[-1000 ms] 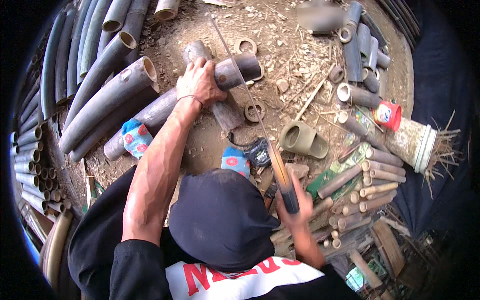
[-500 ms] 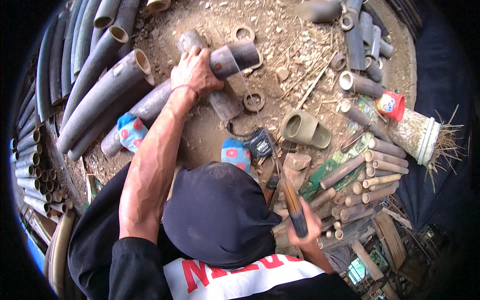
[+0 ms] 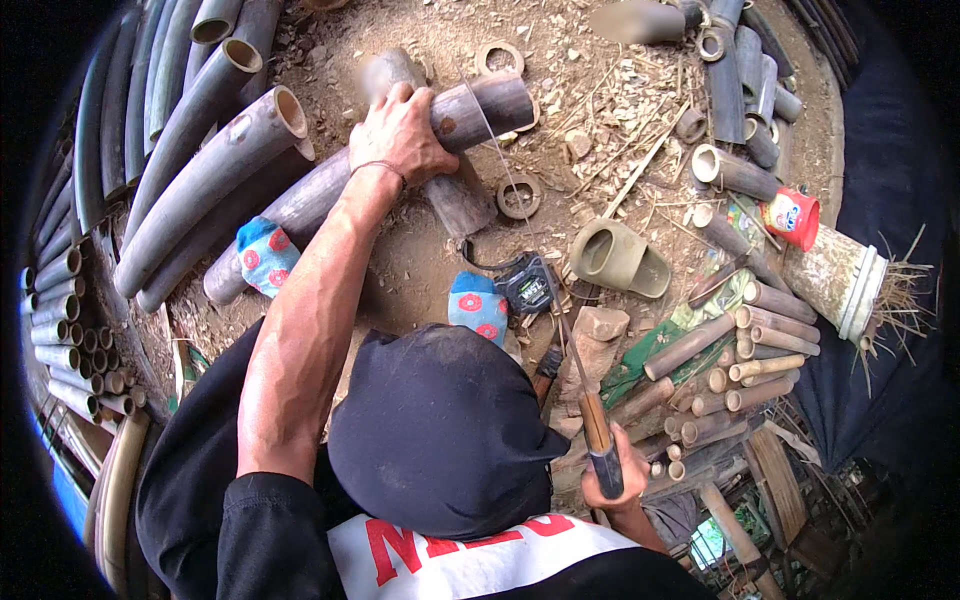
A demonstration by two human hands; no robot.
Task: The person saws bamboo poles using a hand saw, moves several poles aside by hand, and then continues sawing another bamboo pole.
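My left hand [image 3: 400, 135] grips a thick grey-brown bamboo pole [image 3: 490, 100] that lies slanted across a short wooden block [image 3: 455, 205] on the dirt. In my right hand [image 3: 618, 492], low and close to my body, is the wooden handle of a hand saw [image 3: 598, 440]. Its thin blade [image 3: 525, 235] runs up and left to the pole, just right of my left hand. My feet in blue socks with red dots [image 3: 265, 255] rest beside the pole. A dark cap [image 3: 440, 430] hides part of my lap.
Long bamboo poles [image 3: 190, 170] are stacked on the left. Short cut bamboo pieces [image 3: 760, 345] pile up at the right, with a red can [image 3: 795, 215], an olive shoe [image 3: 615, 260], a black tape measure [image 3: 525, 285] and cut rings [image 3: 520, 195] on the chip-strewn ground.
My right hand has drawn the saw back toward my body, down and right. My left hand has stayed on the pole.
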